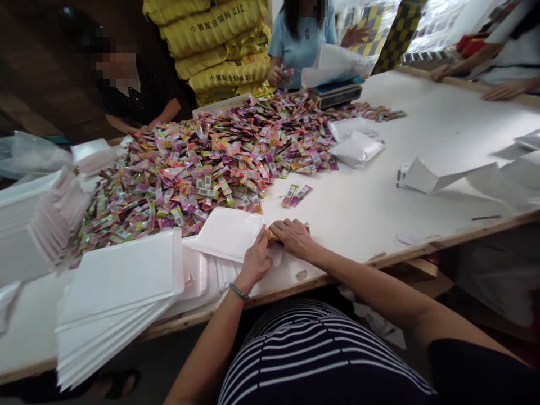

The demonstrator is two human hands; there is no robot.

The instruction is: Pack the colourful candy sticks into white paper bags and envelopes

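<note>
The left hand is pinching the open end of a white envelope, fingers curled around its edge, while the right hand, lying flat at its three o'clock, is pressing a few sachets into the mouth, mostly hidden beneath the fingers. At twelve o'clock a large heap of sachets is waiting on the worktop, with two filled envelopes lying at one o'clock, and at eight o'clock stacks of empty envelopes are sitting, so most packing is, I judge, remaining.

hands: left grips white envelope | right holds sachets at its mouth
</note>
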